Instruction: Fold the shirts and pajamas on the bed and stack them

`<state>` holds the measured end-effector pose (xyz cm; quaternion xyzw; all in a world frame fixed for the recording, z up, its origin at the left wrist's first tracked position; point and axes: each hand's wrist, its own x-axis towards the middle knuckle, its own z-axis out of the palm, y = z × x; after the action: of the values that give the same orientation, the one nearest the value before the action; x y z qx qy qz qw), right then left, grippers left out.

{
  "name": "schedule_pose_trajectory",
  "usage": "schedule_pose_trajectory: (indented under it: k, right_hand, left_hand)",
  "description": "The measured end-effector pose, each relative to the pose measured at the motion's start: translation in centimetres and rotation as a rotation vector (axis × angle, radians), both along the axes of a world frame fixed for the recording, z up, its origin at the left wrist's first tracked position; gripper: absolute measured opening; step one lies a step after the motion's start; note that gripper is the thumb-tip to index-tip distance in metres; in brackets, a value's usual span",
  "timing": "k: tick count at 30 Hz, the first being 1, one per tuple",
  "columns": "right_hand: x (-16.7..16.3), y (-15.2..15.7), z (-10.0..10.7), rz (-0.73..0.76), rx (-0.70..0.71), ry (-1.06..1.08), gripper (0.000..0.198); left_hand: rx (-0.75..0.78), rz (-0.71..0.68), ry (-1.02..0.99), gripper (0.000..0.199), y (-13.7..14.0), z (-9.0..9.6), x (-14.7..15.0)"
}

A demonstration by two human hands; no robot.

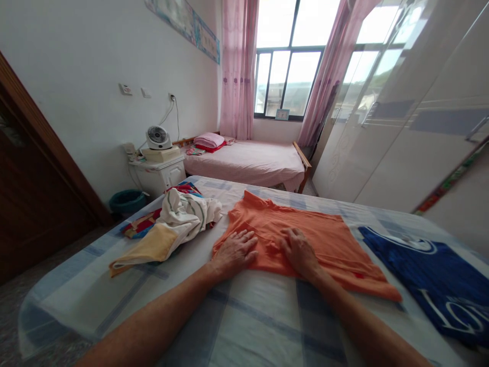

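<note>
An orange shirt [324, 234] lies spread out on the bed in front of me, its collar end to the left and a few wrinkles near its middle. My left hand [237, 251] rests palm down on the shirt's near left part, fingers stretched out. Farther right, my right hand [298, 250] also presses on the orange cloth, its fingers slightly bent and apart. Neither hand grips anything. To the right of the shirt is a dark blue jersey [431, 275] with white lettering. A crumpled white and yellow garment [179, 219] lies to the left.
Blue and red patterned cloth [143, 224] sticks out beneath the white garment. The checked bed sheet [260, 316] covers the bed. Beyond stand a pink bed [248, 160], a white nightstand [162, 171] with a fan [158, 136], and a bin [128, 201]. A glossy wardrobe [401, 148] lines the right.
</note>
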<state>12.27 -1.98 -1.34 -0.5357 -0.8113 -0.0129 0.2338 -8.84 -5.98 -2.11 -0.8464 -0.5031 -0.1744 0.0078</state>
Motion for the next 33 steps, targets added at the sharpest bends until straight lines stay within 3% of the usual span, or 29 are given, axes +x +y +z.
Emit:
schedule_pose_trajectory:
  k: [4,6,8,11,14,17,22,27,33]
  right_hand:
    - [0.1,-2.3,0.4,0.217,0.121,-0.051,0.048]
    - [1.4,-3.2,-0.2,0.274,0.056,-0.137,0.055]
    - [4.3,-3.3,-1.4,0.197,-0.073,-0.219,0.061]
    - [11.1,-2.4,-3.4,-0.047,-0.182,-0.294,0.063]
    - [17.7,-1.4,-4.6,-0.189,-0.152,-0.316,0.064]
    - [21.6,-1.0,-4.8,-0.212,-0.093,-0.296,0.06]
    - [23.2,-0.7,-3.2,-0.074,-0.028,-0.262,0.042]
    - [23.9,-0.6,-1.2,-0.218,-0.113,-0.156,0.035]
    - [23.9,-1.1,-0.1,-0.241,-0.182,-0.023,0.028]
  left_hand:
    - [0.056,0.007,-0.026,0.037,-0.2,0.1,1.0]
    - [0.011,-0.041,-0.003,0.041,-0.4,0.1,1.3]
    - [-0.065,-0.024,0.024,0.048,-0.3,-0.1,1.1]
    - [-0.124,0.024,0.031,0.055,0.0,-0.6,0.3]
    - [-0.116,0.022,-0.001,0.056,0.2,-1.0,-0.2]
    - [-0.124,0.015,-0.023,0.054,0.4,-1.0,-0.3]
    - [-0.052,0.019,-0.062,0.041,2.2,1.0,-1.2]
    - [-0.028,-0.018,0.037,0.043,5.2,2.9,-2.1]
    - [-0.082,0.025,0.113,0.012,6.6,2.7,-2.2]
